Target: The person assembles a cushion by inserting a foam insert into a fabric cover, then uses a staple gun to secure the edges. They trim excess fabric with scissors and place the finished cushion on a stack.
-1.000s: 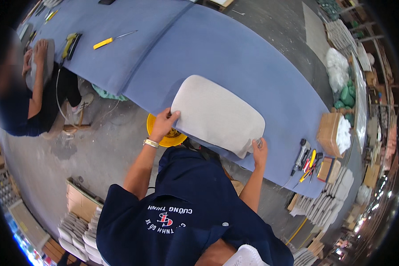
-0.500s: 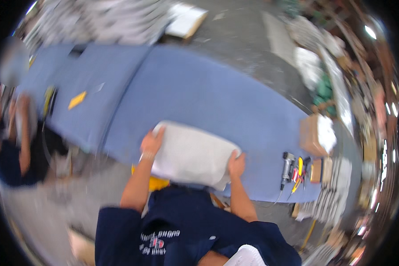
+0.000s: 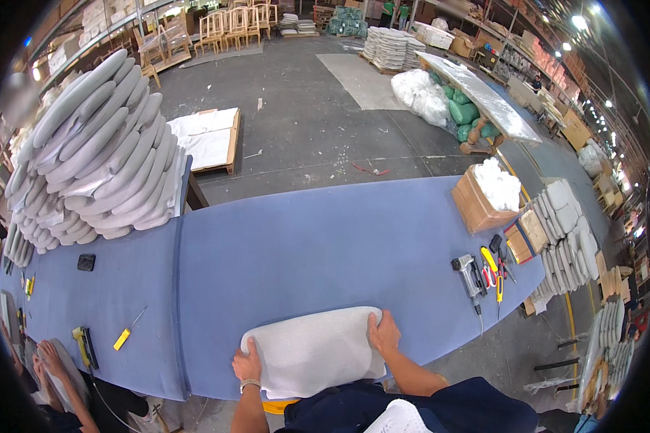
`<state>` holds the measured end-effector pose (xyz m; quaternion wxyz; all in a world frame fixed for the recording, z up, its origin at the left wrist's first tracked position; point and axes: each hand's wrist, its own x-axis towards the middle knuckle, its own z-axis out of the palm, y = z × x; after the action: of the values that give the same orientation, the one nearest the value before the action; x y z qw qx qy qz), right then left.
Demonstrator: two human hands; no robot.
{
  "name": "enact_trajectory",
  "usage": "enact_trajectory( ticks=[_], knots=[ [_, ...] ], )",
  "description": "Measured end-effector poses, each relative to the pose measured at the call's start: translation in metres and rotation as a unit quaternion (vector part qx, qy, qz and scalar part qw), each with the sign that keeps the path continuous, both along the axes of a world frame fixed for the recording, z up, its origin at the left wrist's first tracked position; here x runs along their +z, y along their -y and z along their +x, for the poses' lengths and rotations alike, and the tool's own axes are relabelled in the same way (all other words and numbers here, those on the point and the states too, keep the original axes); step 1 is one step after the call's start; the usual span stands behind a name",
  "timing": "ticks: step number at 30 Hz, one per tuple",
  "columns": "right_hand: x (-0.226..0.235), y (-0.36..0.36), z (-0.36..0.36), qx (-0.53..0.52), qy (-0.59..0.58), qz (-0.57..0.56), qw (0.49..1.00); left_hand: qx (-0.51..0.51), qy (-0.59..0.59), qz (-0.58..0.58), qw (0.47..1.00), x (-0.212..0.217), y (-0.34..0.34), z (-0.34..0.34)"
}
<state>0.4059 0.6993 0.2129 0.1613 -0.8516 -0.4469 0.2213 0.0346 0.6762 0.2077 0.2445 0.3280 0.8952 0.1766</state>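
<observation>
A light grey padded seat cushion (image 3: 318,350) lies at the near edge of the blue-covered table (image 3: 296,252), close against my body. My left hand (image 3: 248,363) grips its left end, thumb on top and fingers wrapped round the side. At the opposite end my right hand (image 3: 385,332) holds the cushion the same way. The fingertips of both hands are hidden beyond the cushion's sides.
Right on the table lie a staple gun (image 3: 471,278), a yellow-handled screwdriver (image 3: 498,287) and a cardboard box (image 3: 480,204) of white stuffing. A cushion stack (image 3: 108,151) towers at left. A co-worker's hands (image 3: 53,359) hold a grey pad at lower left; a stapler (image 3: 85,348) lies near them.
The head view has tilted up, showing more of the floor and the cushion stack. Both hands keep hold of the cushion, which now appears lower in the picture and tilted the other way.
</observation>
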Motion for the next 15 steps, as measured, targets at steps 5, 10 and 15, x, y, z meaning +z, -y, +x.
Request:
enact_trajectory(
  ticks=[5, 10, 15],
  knots=[
    [-0.010, 0.002, -0.001, -0.003, 0.006, 0.013, 1.000, -0.007, -0.003, -0.012, 1.000, -0.001, 0.005, -0.002],
    [-0.014, 0.002, 0.002, -0.008, 0.001, 0.003, 1.000, 0.007, -0.001, -0.010, 1.000, 0.001, 0.004, 0.004],
    [-0.004, -0.002, 0.001, -0.012, 0.009, -0.014, 1.000, 0.009, -0.009, -0.010, 1.000, -0.001, 0.004, 0.005]
  ],
)
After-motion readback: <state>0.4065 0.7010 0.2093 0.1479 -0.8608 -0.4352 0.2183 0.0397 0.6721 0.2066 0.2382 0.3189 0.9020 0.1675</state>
